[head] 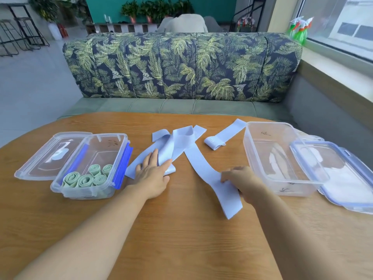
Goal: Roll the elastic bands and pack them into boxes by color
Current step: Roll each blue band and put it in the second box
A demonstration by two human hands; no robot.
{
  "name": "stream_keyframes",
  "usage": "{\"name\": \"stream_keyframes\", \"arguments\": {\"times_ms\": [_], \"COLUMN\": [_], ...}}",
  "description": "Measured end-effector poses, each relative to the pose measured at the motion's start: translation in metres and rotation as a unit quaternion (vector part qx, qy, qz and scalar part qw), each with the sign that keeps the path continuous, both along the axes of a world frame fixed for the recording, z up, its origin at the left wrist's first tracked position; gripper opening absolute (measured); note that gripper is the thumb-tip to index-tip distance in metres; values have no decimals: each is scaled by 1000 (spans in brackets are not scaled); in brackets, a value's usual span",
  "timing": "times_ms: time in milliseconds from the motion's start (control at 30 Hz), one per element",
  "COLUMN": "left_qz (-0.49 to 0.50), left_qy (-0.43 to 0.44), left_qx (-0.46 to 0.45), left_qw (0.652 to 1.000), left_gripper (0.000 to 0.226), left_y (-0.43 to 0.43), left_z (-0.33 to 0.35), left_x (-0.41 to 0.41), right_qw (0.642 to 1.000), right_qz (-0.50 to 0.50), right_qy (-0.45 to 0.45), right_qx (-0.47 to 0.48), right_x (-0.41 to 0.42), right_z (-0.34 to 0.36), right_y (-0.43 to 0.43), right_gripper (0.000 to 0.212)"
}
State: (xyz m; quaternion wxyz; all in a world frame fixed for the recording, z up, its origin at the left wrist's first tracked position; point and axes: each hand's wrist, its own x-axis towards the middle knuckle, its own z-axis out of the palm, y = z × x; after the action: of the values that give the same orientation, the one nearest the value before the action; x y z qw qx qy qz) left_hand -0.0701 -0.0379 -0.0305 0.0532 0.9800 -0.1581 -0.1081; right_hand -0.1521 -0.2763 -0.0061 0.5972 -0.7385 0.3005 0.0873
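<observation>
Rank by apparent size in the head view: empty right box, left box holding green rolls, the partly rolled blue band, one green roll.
1. Empty right box and left box: they look about alike, so unranked.
2. Partly rolled blue band.
3. Green roll, smallest.

Daylit lounge corner beside a wide window (pixel 343 23).

Up front, a round wooden table (pixel 181 249); just behind it, a bench sofa with a grey-green seat (pixel 161 106) and a dark palm-leaf backrest (pixel 181 65). Beyond, a teal wall (pixel 212 7) lined with potted plants (pixel 155 9), a beige chair (pixel 183 24) past the sofa back, black metal stools (pixel 20 31) on pale floor (pixel 30 83) far left. At right, a pale sill (pixel 333 77) with green spray bottles (pixel 299 29) at its far end.
</observation>
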Motion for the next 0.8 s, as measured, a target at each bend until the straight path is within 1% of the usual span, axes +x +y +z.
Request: {"name": "stream_keyframes", "arguments": {"times_ms": [67,133,200,233,267,300,333,367,400,433,467,500,533,567,600,667,700,733,767,800], "left_qz": [-12,-27,-30,-25,-21,-13,5,39,99,166,215,229,223,211,200,207,219,228,231,231], "left_qy": [4,1,2,-9,-37,-72,-88,-61,35,176,323,436,505,540,548,513,483,451,423,401], "left_qx": [-28,-60,-85,-99,-116,-141,-183,-251,-333,-407,-450,-470,-490,-520,-560,-644,-677,-701,-716,-721], "left_qw": [1000,998,996,995,992,987,979,965,937,881,804,733,675,628,588,529,510,503,505,516], "left_gripper": [57,56,53,48,40,29,19,23,36,51,66,80,88,87,80,62,55,52,50,51], "left_y": [1,1,1,-1,-5,-12,-21,-32,-44,-56,-67,-75,-82,-88,-93,-104,-107,-110,-112,-112], "left_z": [4,5,4,3,4,4,8,14,25,35,46,54,59,62,66,75,80,84,89,91], "left_x": [-6,-10,-14,-17,-22,-28,-35,-42,-52,-62,-71,-77,-81,-81,-79,-70,-63,-55,-48,-41], "right_qw": [997,986,972,966,961,955,950,946,945,945,946,946,945,943,939,931,929,927,926,927], "right_qz": [-19,-47,-64,-67,-65,-61,-53,-44,-32,-20,-11,-5,0,4,9,20,24,27,27,24], "right_qy": [-39,-94,-145,-170,-193,-212,-226,-236,-241,-242,-243,-245,-247,-250,-255,-268,-272,-275,-276,-273], "right_qx": [63,132,171,181,190,199,209,216,220,217,215,214,214,220,230,246,250,254,256,257], "right_x": [-9,-17,-24,-26,-28,-29,-29,-29,-29,-29,-28,-27,-28,-29,-30,-32,-33,-34,-36,-37], "right_z": [6,16,30,37,44,51,58,64,69,72,74,75,76,78,80,85,85,85,83,80], "right_y": [0,0,-1,-2,-2,-1,0,1,4,7,10,12,14,15,16,13,11,9,7,5], "right_gripper": [20,17,15,15,16,16,17,17,18,18,18,18,18,18,18,20,21,21,22,21]}}
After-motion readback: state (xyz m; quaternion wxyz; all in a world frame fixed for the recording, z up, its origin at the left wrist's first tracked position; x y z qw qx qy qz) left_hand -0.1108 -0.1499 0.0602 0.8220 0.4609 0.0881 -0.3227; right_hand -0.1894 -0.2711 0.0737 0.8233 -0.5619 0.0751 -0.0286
